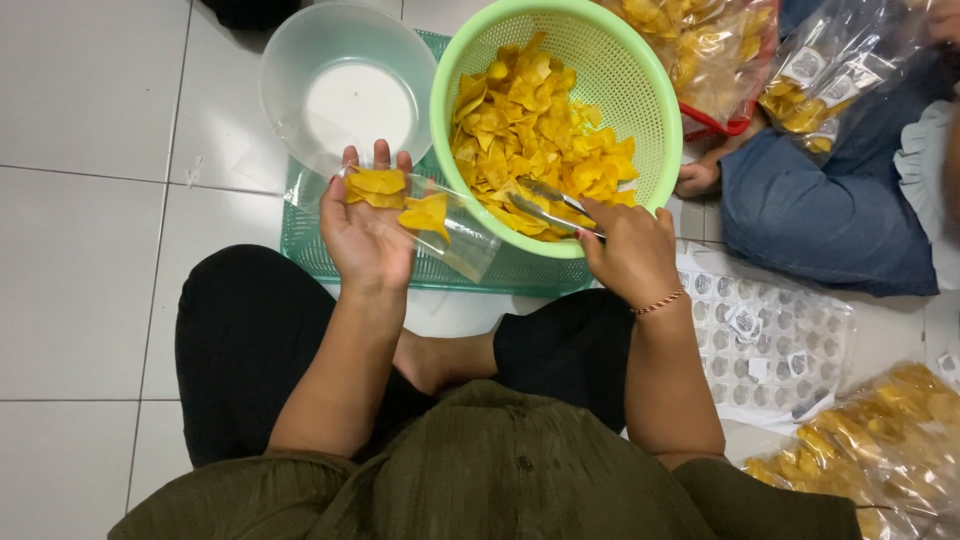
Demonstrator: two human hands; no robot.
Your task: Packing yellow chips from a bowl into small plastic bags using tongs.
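The left hand [365, 235] cups a floppy clear bag [440, 225] of yellow chips [385, 188] while the right hand [630, 250] pinches metal tongs [555, 205] in the green colander [640, 90], so chips could spill if the bag mouth sags.

Your right hand [630, 250] covers the handles of the tongs [550, 205], and their tips sink out of sight among the chips [530, 130]. The colander [640, 90] hides much of the green tray [500, 272] beneath it. The top edge cuts off a bag [700, 50] of chips and the person [830, 200] seated opposite; the right edge crops the packed bags [880, 450]. Marks on the sticker sheet [760, 340] are too small to tell.
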